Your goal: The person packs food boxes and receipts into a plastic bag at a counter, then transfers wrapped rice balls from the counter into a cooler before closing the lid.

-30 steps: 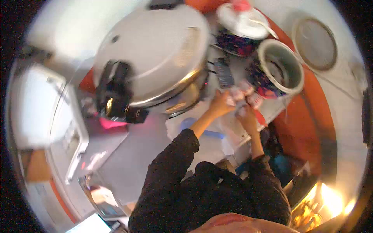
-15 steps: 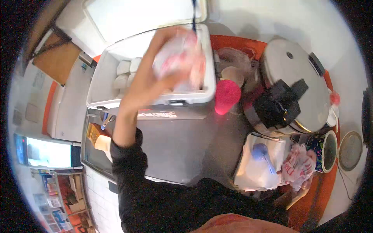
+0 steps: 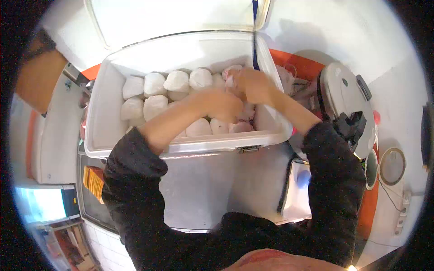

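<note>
A large white cooler box (image 3: 97,131) stands with its lid raised. Rows of rounded white bundles (image 3: 155,84) fill its floor. My left hand (image 3: 222,105), fingers curled, is inside at the right end, low over the bundles. Close beside it, my right hand (image 3: 255,86) reaches in over the right wall with its fingers closed. Thin plastic bag (image 3: 231,72) with pink print shows at the fingers of both hands. Motion blur and the hands hide part of it. More pinkish plastic lies below, against the front wall.
A large lidded metal pot (image 3: 343,90) with a black cloth (image 3: 349,126) stands to the right. A blue scoop (image 3: 304,179) lies on white sheets (image 3: 296,198). A dark strap (image 3: 255,45) hangs from the lid (image 3: 181,18). The metal table (image 3: 199,189) extends in front.
My left hand has lowered the printed plastic bag into the cooler's right end. My right hand has moved from the lower right, where it held another printed bag, into the cooler. The view has shifted.
</note>
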`<move>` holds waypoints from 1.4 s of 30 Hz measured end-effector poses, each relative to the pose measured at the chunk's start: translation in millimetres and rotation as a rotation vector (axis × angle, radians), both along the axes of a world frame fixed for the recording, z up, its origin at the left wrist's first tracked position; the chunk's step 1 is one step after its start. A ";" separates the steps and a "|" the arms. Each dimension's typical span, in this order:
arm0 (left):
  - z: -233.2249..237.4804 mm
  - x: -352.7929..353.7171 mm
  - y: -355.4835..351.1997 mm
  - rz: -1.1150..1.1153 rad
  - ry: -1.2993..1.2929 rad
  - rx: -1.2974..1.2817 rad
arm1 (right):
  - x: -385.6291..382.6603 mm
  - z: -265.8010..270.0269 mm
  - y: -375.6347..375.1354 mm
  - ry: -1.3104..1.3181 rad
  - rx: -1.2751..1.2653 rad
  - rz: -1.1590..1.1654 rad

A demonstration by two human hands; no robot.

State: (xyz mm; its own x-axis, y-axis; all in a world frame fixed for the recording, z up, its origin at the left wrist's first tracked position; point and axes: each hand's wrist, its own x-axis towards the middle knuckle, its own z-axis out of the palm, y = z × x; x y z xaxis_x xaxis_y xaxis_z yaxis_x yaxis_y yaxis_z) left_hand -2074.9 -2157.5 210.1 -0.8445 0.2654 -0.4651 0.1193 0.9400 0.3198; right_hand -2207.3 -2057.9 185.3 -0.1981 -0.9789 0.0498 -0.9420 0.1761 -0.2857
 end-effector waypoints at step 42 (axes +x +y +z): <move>-312.7 -149.6 640.4 0.093 0.341 0.356 | -43.1 -261.3 704.8 -0.199 -0.228 -1.090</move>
